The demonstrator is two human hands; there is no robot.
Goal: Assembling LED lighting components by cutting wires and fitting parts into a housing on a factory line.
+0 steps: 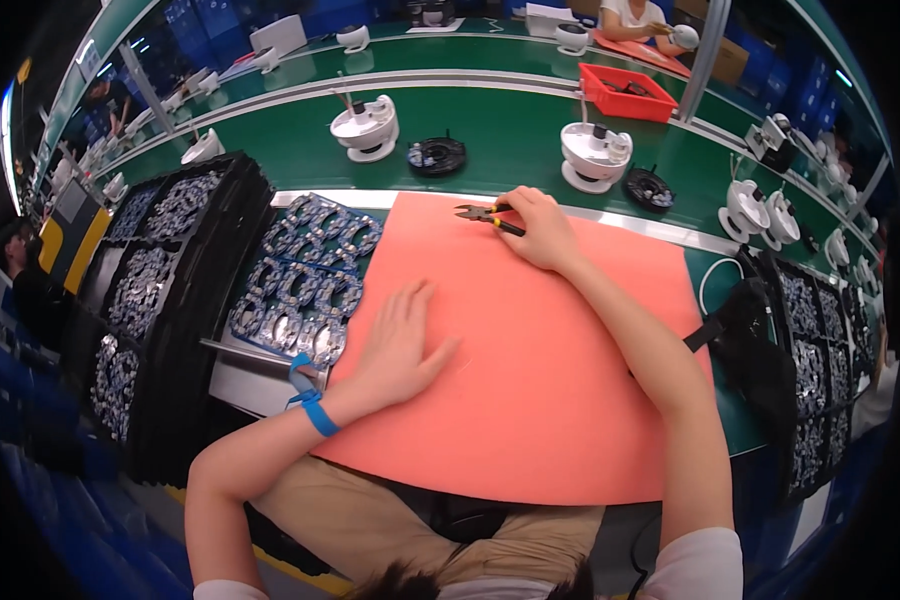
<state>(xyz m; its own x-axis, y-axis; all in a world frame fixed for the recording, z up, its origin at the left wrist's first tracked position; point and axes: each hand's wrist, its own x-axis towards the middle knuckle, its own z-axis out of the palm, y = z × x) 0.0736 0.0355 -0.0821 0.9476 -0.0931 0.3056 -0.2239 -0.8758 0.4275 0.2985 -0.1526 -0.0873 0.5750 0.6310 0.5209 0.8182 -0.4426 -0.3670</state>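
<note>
My right hand (538, 230) is wrapped round the handles of a pair of side cutters (480, 214) near the far edge of an orange-pink mat (530, 370). The cutters' jaws point left, and their handles are black and yellow. Flat on the mat's left part rests my left hand (398, 345), fingers stretched and thumb apart, with nothing in it. A blue strap (318, 415) circles my left wrist. Beside that hand lie panels of blue circuit boards (310, 265), their edge close to the mat.
Black trays (185, 290) of small boards stand at left, with more trays (810, 370) at right. Beyond the mat, white rounded units (366, 128) and black round parts (437, 156) sit on a green line. Farther back are a red bin (627, 92) and another person's hands (660, 32).
</note>
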